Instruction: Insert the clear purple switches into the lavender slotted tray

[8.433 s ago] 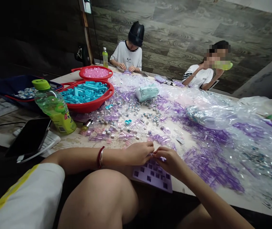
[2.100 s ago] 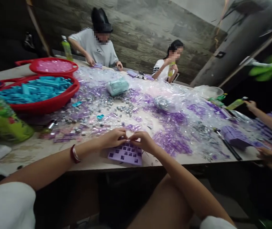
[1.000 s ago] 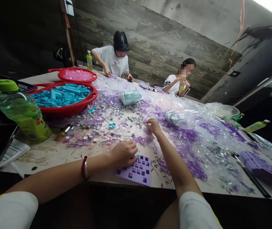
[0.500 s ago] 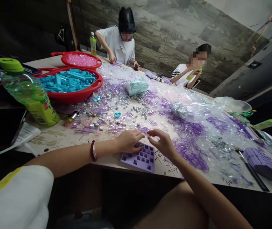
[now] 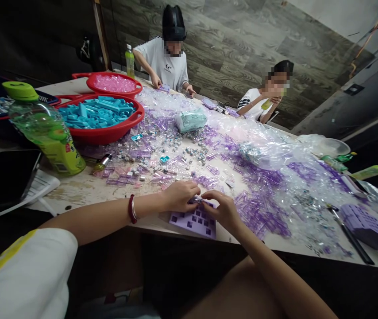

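Observation:
A purple plate with square holes (image 5: 194, 223) lies at the table's near edge, its upper part under my hands. My left hand (image 5: 182, 196) is over its upper left, fingers pinched on a small shiny piece (image 5: 196, 200). From the right, my right hand (image 5: 218, 206) meets it, fingertips closed at the same piece; whether both grip it is too small to tell. Loose clear purple pieces (image 5: 207, 180) lie just beyond my fingers. A larger heap of purple pieces (image 5: 262, 212) spreads to the right of my right hand.
Red baskets hold blue pieces (image 5: 99, 113) and pink pieces (image 5: 114, 83). A green-capped bottle (image 5: 54, 141) and a phone (image 5: 8, 177) are at left. A wrapped packet (image 5: 190, 120) lies mid-table. Stacked purple plates (image 5: 364, 226) and a black-handled tool (image 5: 351, 237) lie right. Two people sit opposite.
My hands have come closer together and lower over the plate, with the small shiny piece now between the fingertips. The person at the far right has lowered the bottle slightly.

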Motion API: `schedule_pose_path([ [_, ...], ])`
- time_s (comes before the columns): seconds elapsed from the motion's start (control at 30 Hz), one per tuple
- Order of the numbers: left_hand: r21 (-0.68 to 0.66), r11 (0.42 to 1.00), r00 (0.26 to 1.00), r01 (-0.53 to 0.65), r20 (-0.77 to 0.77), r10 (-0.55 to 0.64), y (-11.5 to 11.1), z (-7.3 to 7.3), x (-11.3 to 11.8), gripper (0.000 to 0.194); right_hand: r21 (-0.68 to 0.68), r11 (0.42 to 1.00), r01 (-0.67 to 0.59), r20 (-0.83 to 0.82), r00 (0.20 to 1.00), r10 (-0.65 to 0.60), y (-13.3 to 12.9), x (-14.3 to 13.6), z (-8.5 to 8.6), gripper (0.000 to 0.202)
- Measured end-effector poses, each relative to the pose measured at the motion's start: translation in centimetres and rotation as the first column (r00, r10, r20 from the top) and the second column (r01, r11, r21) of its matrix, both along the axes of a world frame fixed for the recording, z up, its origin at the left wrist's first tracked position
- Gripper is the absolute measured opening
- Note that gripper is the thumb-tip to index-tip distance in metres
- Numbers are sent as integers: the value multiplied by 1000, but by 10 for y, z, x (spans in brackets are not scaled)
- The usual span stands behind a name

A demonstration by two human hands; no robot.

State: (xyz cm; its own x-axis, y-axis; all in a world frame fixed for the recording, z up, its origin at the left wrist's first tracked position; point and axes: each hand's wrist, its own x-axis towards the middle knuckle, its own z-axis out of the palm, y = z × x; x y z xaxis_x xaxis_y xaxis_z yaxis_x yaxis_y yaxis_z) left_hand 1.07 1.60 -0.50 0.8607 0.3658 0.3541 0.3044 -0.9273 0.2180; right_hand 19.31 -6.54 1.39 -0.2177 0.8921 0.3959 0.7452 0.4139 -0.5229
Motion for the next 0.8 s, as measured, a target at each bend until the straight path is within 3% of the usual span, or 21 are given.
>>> schedule_pose_path([
  [0.27, -182, 983, 998, 28, 63, -17, 4, 0, -1, 23, 36, 998, -43, -29, 999, 44, -1, 1, 1, 7],
  [0.57, -187, 982, 999, 29, 51, -20, 5, -1, 0, 19, 92, 996, -22, -33, 999, 25, -2, -1, 3, 8],
  [0.8, -192, 981, 998, 31, 51, -22, 5, -2, -1, 20, 7, 998, -65, -39, 997, 65, 0, 0, 0, 6],
])
